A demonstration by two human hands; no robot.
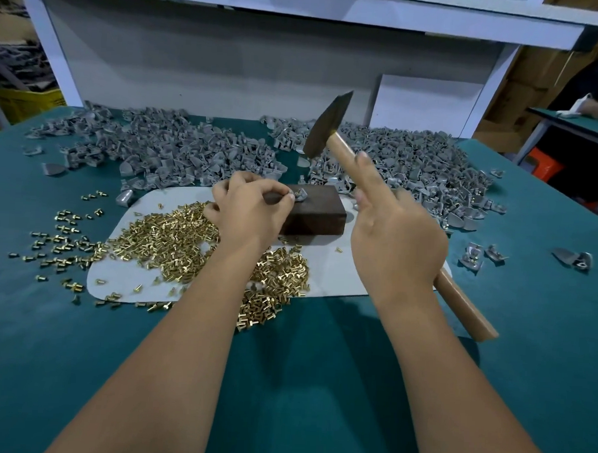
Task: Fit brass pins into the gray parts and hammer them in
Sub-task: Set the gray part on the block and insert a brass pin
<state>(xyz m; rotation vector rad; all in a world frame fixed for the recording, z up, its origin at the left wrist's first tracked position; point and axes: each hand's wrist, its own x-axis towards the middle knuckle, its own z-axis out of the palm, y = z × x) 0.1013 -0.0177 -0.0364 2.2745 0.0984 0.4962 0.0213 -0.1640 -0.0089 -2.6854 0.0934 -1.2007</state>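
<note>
A dark block [320, 210] lies on a white sheet [330, 272] in the middle of the green table. On the block's top sits one gray part [301, 194] with a brass pin in it. My left hand [250, 210] pinches that part at its left side. My right hand [396, 237] grips the wooden handle of a hammer [324, 124], with the forefinger stretched along the handle. The hammer head hangs raised above and behind the block. A heap of loose brass pins [173, 241] covers the sheet beneath my left wrist.
Big piles of gray parts [177, 145] stretch along the back of the table, left and right [413, 169]. A few gray parts [478, 258] lie at the right. Scattered pins [60, 246] lie on the green mat at the left. Another person's arm rests on a table at far right.
</note>
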